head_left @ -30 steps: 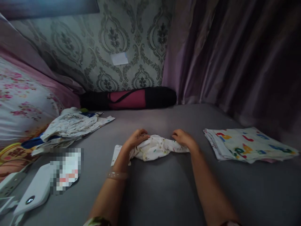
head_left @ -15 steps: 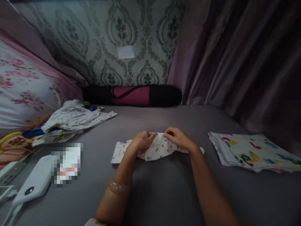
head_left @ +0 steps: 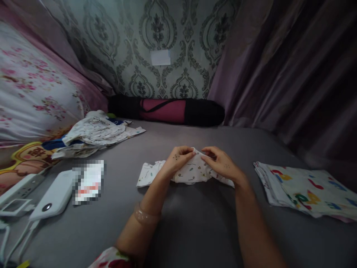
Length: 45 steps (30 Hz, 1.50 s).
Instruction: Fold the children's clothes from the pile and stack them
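Observation:
A small white printed garment (head_left: 189,173) lies crumpled on the grey bed sheet (head_left: 195,223) in front of me. My left hand (head_left: 177,158) pinches its upper edge from the left, fingers closed on the cloth. My right hand (head_left: 221,163) pinches the same edge from the right. The two hands almost touch at the top of the garment. A clear bangle sits on my left wrist.
A folded stack of colourful printed cloths (head_left: 306,190) lies at the right. A loose heap of small clothes (head_left: 95,134) sits at the left by a floral pillow (head_left: 33,93). A white power bank (head_left: 52,195) lies at the near left. A black-and-pink rolled bag (head_left: 167,111) rests against the wall.
My hands have come together from the garment's ends to its top middle, bunching the cloth. The view has shifted left and up.

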{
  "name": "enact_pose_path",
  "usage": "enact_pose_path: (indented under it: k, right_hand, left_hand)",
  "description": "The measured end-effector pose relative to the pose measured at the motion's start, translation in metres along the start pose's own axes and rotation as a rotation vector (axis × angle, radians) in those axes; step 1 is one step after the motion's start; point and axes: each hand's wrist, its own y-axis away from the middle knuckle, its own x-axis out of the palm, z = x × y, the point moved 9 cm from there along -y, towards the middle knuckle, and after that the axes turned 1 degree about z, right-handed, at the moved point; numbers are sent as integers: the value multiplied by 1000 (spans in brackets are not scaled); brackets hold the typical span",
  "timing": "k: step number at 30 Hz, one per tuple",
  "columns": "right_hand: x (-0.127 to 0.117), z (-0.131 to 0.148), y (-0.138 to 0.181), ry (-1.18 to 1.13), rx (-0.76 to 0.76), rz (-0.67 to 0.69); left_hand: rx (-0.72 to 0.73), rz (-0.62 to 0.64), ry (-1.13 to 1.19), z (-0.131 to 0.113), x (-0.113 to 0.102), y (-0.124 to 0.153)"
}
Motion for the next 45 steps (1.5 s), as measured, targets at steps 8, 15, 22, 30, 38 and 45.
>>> enact_pose_path:
  k: [8,15,22,30,38,45]
  right_hand:
    - [11,-2,-9,-70,-49,-77]
    - [-13,-24,-7,-69,42,-207]
    - [-23,-32,-5,-105,101,-256]
    - [-23,-42,-7,-131,100,-284]
    - [-27,-44,-2,-135,76,-199]
    - [-22,-30,-4,-107,73,-70]
  left_hand:
    - [74,111,-160,-25,-7,13]
    - [63,-23,-341,-38,-72,31]
    - [-53,199,-634,-20,-54,34]
    - [39,122,-969,-2,-27,18]
    - [17,136,-804,-4,-56,19]
    - [46,-122,-823,-33,-101,31]
